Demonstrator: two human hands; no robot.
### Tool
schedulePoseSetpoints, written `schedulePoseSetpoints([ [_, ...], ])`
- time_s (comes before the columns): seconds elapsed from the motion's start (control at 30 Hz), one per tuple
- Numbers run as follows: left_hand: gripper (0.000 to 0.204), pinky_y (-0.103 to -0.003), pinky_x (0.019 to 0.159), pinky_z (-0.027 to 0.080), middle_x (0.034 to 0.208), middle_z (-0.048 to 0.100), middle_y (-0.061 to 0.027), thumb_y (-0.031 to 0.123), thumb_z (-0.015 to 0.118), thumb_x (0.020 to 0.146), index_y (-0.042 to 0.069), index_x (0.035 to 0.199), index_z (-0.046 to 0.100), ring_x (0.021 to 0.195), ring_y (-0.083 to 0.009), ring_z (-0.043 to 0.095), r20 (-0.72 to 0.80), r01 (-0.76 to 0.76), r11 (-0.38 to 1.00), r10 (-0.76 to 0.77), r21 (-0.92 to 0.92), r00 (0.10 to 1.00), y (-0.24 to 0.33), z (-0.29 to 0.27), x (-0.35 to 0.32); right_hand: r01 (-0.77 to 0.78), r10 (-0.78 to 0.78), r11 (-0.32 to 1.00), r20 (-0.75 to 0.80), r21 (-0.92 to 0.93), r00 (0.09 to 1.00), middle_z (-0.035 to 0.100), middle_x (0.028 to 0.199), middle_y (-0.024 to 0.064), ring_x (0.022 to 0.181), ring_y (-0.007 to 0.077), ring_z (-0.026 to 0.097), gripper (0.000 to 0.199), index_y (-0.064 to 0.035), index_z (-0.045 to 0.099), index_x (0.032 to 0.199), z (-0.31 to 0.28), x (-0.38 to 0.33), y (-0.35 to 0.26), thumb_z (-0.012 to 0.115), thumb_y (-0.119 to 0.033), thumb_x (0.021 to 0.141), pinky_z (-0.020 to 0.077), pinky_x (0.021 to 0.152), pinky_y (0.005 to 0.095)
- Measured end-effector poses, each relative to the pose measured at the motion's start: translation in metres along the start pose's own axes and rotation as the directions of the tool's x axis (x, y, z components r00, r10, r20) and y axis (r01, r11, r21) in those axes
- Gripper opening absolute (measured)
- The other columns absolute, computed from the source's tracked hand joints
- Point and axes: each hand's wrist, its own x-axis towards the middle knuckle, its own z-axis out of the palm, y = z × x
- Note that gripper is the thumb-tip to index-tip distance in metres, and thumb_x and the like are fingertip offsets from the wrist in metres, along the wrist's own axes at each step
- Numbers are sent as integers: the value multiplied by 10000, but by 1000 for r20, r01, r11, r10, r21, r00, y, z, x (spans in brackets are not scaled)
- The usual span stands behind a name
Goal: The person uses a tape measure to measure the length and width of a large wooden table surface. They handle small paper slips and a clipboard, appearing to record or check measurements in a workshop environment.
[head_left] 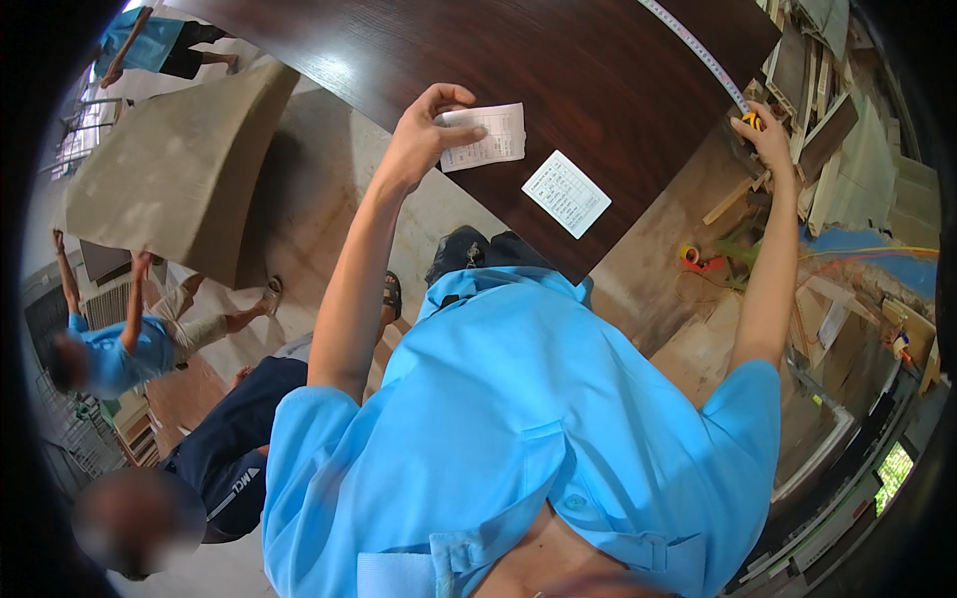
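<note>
My left hand (427, 132) is closed on a small stack of printed paper slips (498, 140), pinched between thumb and fingers above the dark wooden board (598, 75). A white printed card (566, 194) lies flat on the board near its closest corner. At the board's right edge, my right hand (768, 142) grips a yellow and black tape measure (752, 122). Its white blade (693, 42) is drawn out, curving over the board toward the far side. My fingers partly cover the tape's case.
On the left, a person (125, 339) holds up a large brown panel (169, 164). Another person in dark clothing (234, 448) is at my lower left, and a third (145, 45) is farther back. Wood scraps (807, 90) and cables (857, 254) clutter the right side.
</note>
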Motion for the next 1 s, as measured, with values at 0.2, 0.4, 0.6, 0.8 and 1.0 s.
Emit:
schedulePoseSetpoints([
  [0.2, 454, -311, 877, 528, 1040, 641, -67, 54, 823, 793, 53, 1174, 577, 969, -168, 641, -97, 27, 939, -64, -343, 993, -11, -17, -44, -20, 20, 1000, 36, 18, 999, 679, 1154, 82, 1013, 167, 636, 753, -17, 632, 1394, -3, 2, -6, 875, -442, 822, 487, 907, 293],
  [0.4, 489, -313, 851, 553, 1052, 644, -95, 17, 799, 824, 33, 1223, 518, 959, -172, 665, -278, -76, 950, -12, -302, 961, -24, -20, -98, -18, 18, 1000, 9, 14, 1000, 694, 1166, 84, 1041, 186, 646, 751, -5, 651, 1379, -6, 8, -5, 879, -442, 812, 488, 927, 310],
  [0.6, 542, -301, 745, 584, 1030, 690, -97, 46, 835, 844, 43, 1271, 501, 866, -174, 712, -431, -114, 926, -56, -360, 901, -48, -8, -154, 40, -39, 999, 14, -16, 999, 699, 1176, 119, 1081, 206, 648, 781, 7, 650, 1373, -3, 17, 0, 873, -475, 801, 483, 963, 324],
  [0.8, 385, -289, 742, 582, 1015, 695, -73, 54, 778, 909, 55, 1216, 546, 848, -147, 717, -441, -101, 846, -168, -523, 882, -97, 14, -201, 114, -113, 990, 19, -83, 993, 703, 1126, 87, 1028, 197, 645, 719, 0, 677, 1316, -1, 31, 17, 865, -476, 812, 491, 929, 324],
  [1.0, 318, -265, 819, 531, 1052, 689, -27, 99, 745, 941, 34, 1229, 626, 919, -121, 666, -574, -118, 894, -172, -432, 801, -133, 47, -238, 251, -248, 966, 59, -56, 967, 615, 800, 74, 758, 200, 575, 467, -19, 690, 972, 0, 38, 6, 856, -436, 842, 468, 734, 347],
])
